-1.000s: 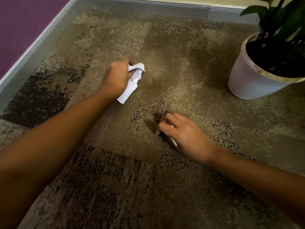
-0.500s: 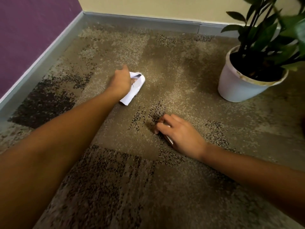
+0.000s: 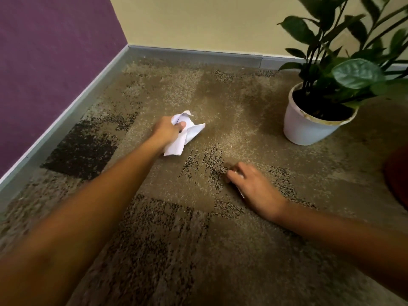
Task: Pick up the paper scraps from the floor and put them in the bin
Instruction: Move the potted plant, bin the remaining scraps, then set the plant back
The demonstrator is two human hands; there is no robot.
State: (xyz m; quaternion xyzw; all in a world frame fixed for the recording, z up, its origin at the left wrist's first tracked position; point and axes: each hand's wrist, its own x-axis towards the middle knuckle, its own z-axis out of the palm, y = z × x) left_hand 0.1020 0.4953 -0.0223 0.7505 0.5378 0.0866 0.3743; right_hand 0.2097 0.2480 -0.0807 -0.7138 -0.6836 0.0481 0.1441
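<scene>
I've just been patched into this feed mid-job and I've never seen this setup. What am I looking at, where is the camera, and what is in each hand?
There is no machine here: these are a person's two bare arms. The single picture comes from a wide-angle camera worn on their head, looking forward and down, so the arms reach in from the bottom edge. The surface is a patterned brown carpet in a room corner, with a white plant pot standing on it at the right. The left hand grips a crumpled white paper. The right hand rests low on the carpet, fingers curled over a small scrap of which only white slivers show. No bin is in view.
</scene>
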